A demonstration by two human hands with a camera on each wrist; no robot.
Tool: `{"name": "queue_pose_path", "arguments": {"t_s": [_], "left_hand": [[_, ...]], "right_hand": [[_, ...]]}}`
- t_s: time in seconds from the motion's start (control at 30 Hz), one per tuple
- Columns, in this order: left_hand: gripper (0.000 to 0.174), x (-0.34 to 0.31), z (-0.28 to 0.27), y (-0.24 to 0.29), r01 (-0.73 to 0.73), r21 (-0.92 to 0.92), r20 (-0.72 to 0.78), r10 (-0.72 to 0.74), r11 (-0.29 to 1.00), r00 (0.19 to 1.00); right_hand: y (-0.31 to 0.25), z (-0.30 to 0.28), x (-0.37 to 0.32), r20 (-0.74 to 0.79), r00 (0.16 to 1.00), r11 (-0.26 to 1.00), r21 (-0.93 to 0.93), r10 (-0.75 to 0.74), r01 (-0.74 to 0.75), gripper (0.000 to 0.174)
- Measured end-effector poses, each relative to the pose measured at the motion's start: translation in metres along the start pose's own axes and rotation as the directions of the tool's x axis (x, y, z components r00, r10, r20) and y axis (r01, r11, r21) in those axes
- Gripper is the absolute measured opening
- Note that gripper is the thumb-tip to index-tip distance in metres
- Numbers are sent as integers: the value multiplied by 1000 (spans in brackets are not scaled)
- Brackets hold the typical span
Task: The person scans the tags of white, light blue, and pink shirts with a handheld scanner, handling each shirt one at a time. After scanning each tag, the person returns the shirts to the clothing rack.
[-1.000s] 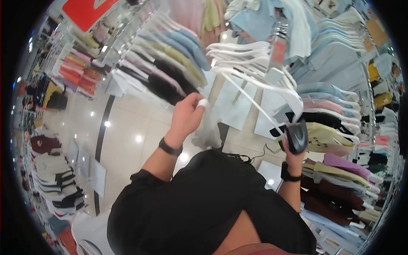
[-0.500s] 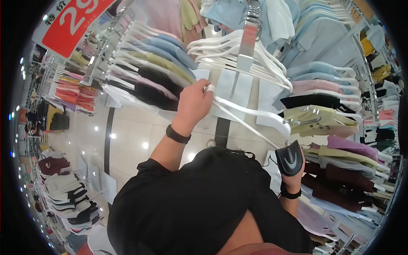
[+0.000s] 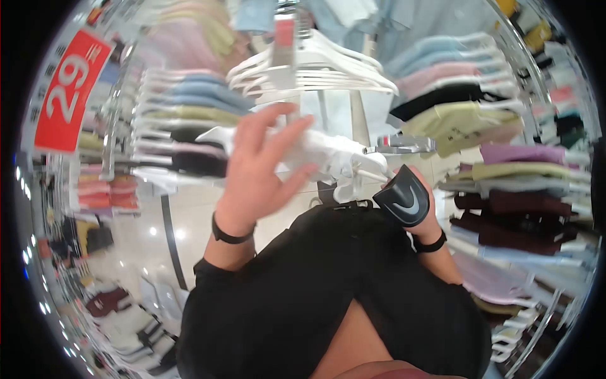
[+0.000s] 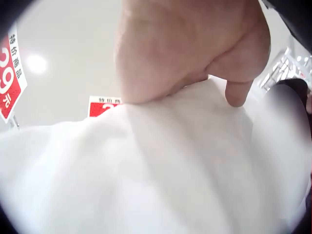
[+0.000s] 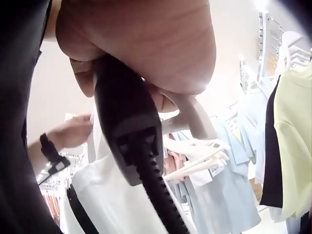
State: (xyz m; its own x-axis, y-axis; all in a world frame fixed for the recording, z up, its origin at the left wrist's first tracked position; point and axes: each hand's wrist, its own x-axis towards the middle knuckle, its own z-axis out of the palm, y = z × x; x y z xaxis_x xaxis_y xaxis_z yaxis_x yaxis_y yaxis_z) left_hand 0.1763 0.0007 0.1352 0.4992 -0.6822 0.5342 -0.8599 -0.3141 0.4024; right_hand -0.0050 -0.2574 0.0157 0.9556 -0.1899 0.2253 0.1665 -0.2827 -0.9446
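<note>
In the head view my left hand [image 3: 259, 167] has its fingers spread apart over a white garment [image 3: 315, 151] on a hanger. From the left wrist, white cloth [image 4: 161, 165] fills the lower half, with the thumb pointing down in front of it. My right hand [image 3: 424, 205] grips a black corded handheld device [image 3: 404, 199] with a grey U-shaped mark. In the right wrist view its ribbed cord end [image 5: 158, 195] hangs below the palm. A white hanger's arm [image 5: 197, 119] shows beside the right fingers; I cannot tell whether they hold it too.
Bare white hangers [image 3: 315, 66] hang on a metal arm ahead. Racks of clothes stand on both sides, with blue shirts [image 3: 208, 95] to the left and a yellow-green top [image 3: 464, 120] to the right. A red price sign [image 3: 72, 95] is at far left.
My left hand has let go of the bare hanger's end and spread its fingers. A white garment now hangs in front of me. The right hand still grips the device, nearer my middle.
</note>
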Motion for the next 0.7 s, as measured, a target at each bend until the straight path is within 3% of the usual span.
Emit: {"name": "queue_pose_path", "arguments": {"t_s": [0.03, 0.07, 0.13, 0.17, 0.27, 0.3, 0.33, 0.4, 0.5, 0.6, 0.7], "left_hand": [[43, 1, 1, -13, -71, 142, -1, 72, 987, 997], [41, -5, 11, -31, -108, 199, 49, 101, 974, 994], [31, -14, 19, -37, -28, 127, 85, 17, 992, 996], [30, -18, 21, -38, 8, 98, 92, -17, 995, 996], [26, -23, 24, -30, 103, 79, 83, -110, 991, 991], [26, -25, 24, -28, 132, 78, 73, -138, 988, 988], [26, -27, 24, -27, 158, 77, 66, -163, 984, 984], [25, -31, 26, -26, 164, 71, 32, -167, 984, 986], [19, -30, 26, -21, 158, 31, 8, -158, 987, 987], [17, -30, 24, -13, 162, -6, 14, -162, 987, 987], [22, -28, 23, -8, 182, -11, 3, -182, 983, 983]], "right_hand": [[3, -4, -6, 0, 998, 994, 85, 65, -64, 47], [0, -10, -5, 24, 999, 997, 73, 30, -31, 49], [-13, -23, 2, 100, 993, 998, 47, -55, 50, 53], [-4, -28, -5, 61, 998, 1000, 27, -7, 6, 56], [-2, -36, -10, -243, 970, 974, 225, 33, 23, 56], [22, -53, -15, -233, 966, 974, 168, -111, 153, 53], [29, -55, -24, -371, 921, 913, 405, 123, 42, 48], [51, -61, -29, -569, 767, 871, 490, 295, 28, 44], [79, -62, -39, -563, 724, 836, 547, 398, -35, 45], [100, -42, -38, -440, 706, 817, 447, 555, -364, 23], [108, -10, -35, -273, 783, 810, 383, 559, -444, 21]]}}
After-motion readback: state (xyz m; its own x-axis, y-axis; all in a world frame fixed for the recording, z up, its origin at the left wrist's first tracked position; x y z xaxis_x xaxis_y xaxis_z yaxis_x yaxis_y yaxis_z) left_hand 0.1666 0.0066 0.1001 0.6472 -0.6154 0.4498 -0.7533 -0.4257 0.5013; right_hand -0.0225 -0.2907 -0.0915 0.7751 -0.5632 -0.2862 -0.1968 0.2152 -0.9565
